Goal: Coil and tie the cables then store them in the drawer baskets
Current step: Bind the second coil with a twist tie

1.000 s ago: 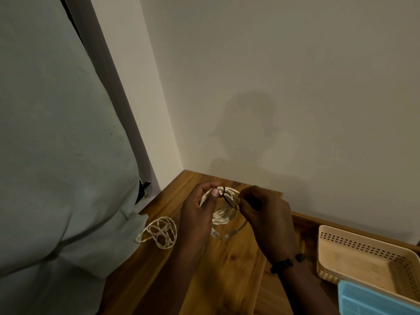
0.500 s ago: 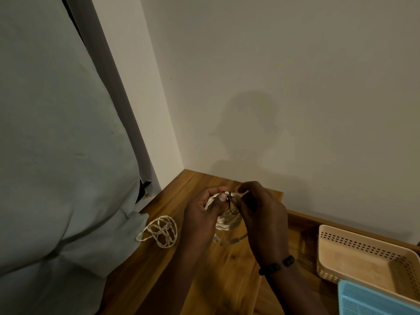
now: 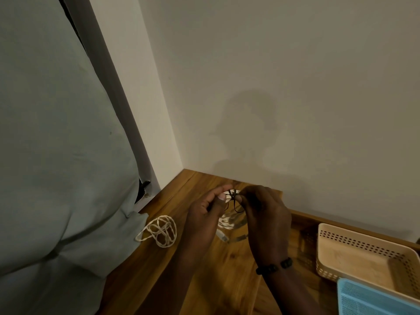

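Left hand grips coiled cream cable bundle above brown wooden tabletop; right hand pinches thin black tie at bundle top. Cable looks light, soft, springy; likely to uncoil unless held across loops. Second loose cream cable coil lies left, near pale curtain. Perforated beige plastic basket and blue mesh basket right. Plain wall corner, dim light.

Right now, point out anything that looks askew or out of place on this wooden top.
Nothing is damaged or spilled. One thing stands out: the loose white cable lies in an uneven, untied coil on the wooden top, partly over its left edge against pale cloth. Both hands work on the other white coil.
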